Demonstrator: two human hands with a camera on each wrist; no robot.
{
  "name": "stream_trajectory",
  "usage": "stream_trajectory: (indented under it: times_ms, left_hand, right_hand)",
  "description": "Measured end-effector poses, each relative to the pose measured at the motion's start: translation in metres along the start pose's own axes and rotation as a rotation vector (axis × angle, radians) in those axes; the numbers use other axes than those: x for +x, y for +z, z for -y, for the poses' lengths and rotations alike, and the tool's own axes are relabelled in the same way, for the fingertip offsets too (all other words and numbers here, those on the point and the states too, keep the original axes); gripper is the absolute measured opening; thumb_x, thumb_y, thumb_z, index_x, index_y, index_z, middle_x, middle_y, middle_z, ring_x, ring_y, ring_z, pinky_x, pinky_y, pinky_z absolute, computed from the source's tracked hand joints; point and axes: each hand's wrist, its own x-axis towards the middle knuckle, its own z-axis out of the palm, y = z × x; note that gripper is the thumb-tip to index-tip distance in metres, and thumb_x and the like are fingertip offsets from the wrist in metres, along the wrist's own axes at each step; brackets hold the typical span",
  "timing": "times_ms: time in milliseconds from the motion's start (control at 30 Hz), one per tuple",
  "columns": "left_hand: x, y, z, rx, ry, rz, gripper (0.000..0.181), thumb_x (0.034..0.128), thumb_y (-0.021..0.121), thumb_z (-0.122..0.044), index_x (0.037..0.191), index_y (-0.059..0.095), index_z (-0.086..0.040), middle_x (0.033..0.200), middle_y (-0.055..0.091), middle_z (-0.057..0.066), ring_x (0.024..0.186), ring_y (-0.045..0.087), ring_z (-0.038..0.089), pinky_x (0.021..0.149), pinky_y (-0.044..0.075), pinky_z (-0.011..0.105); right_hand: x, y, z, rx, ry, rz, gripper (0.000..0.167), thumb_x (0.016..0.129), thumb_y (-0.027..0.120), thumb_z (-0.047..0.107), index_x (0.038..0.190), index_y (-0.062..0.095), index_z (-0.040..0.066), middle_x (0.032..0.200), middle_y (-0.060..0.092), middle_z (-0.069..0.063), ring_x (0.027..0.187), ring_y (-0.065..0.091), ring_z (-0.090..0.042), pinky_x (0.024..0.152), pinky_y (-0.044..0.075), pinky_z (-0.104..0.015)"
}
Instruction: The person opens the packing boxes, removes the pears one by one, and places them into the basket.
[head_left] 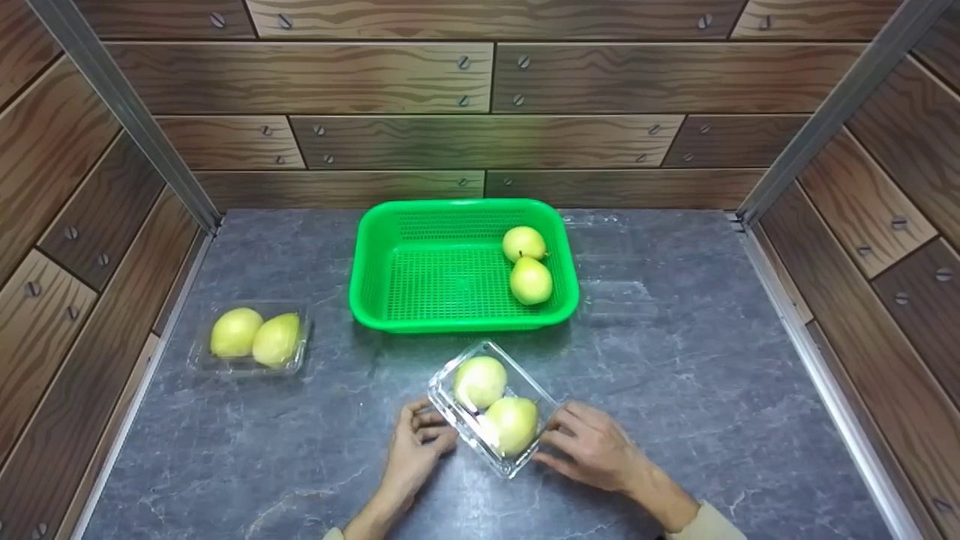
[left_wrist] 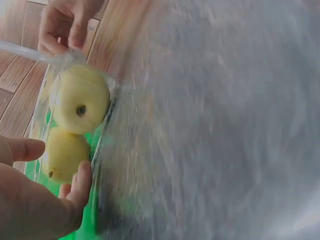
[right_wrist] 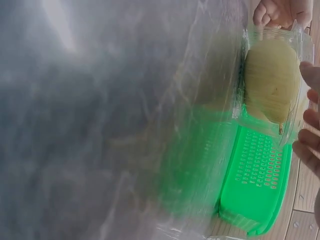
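Observation:
A clear plastic box (head_left: 459, 429) with two yellow-green pears (head_left: 481, 382) inside stands turned at an angle in front of the green basket. At its left side is the left hand (head_left: 417, 452), fingers bent loosely; in the left wrist view that hand's thumb and fingers (left_wrist: 82, 185) are spread around the box's near end. On the other side the right hand (head_left: 596, 450) has its fingertips at the box's right edge. The right wrist view shows the box's pear (right_wrist: 271, 80) beside the right hand's fingers (right_wrist: 311, 117). Whether the lid is fastened cannot be told.
Behind the box is a green basket (head_left: 465, 324) holding two pears (head_left: 531, 281) at its right side. Another clear box with two pears (head_left: 237, 332) stands at the left. Clear empty plastic containers (head_left: 616, 298) lie right of the basket. Wood-patterned walls (head_left: 390, 142) enclose the grey table.

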Motion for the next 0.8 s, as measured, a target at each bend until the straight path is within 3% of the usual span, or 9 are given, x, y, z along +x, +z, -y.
stream_trajectory:
  times_ms: [133, 433, 800]
  left_hand:
    - [-0.001, 0.003, 0.002, -0.132, -0.054, 0.028, 0.071, 0.0886, 0.074, 0.001, 0.147, 0.033, 0.008, 0.119, 0.063, 0.018, 0.091, 0.07, 0.012, 0.08, 0.067, 0.028]
    - [-0.009, 0.012, 0.005, -0.308, -0.076, 0.043, 0.08, 0.0828, 0.073, 0.008, 0.149, 0.028, 0.005, 0.105, 0.06, 0.005, 0.08, 0.068, 0.008, 0.076, 0.066, 0.027]
    - [-0.015, 0.021, 0.008, -0.357, -0.07, 0.064, 0.076, 0.0826, 0.073, 0.011, 0.143, 0.028, 0.004, 0.102, 0.058, 0.004, 0.079, 0.069, 0.007, 0.077, 0.066, 0.026]
  right_hand:
    - [0.002, 0.0, -0.001, -0.024, -0.058, 0.014, 0.024, 0.091, 0.079, 0.042, 0.086, 0.073, 0.019, 0.089, 0.067, 0.005, 0.077, 0.059, -0.011, 0.066, 0.054, -0.024]
    - [0.005, -0.001, -0.003, -0.032, -0.097, 0.056, 0.019, 0.089, 0.08, 0.038, 0.086, 0.073, 0.021, 0.091, 0.07, 0.006, 0.077, 0.062, -0.011, 0.067, 0.057, -0.024]
    - [0.004, -0.001, -0.002, -0.057, -0.109, 0.069, 0.017, 0.096, 0.073, 0.036, 0.09, 0.075, 0.02, 0.089, 0.07, 0.005, 0.076, 0.062, -0.011, 0.068, 0.058, -0.025]
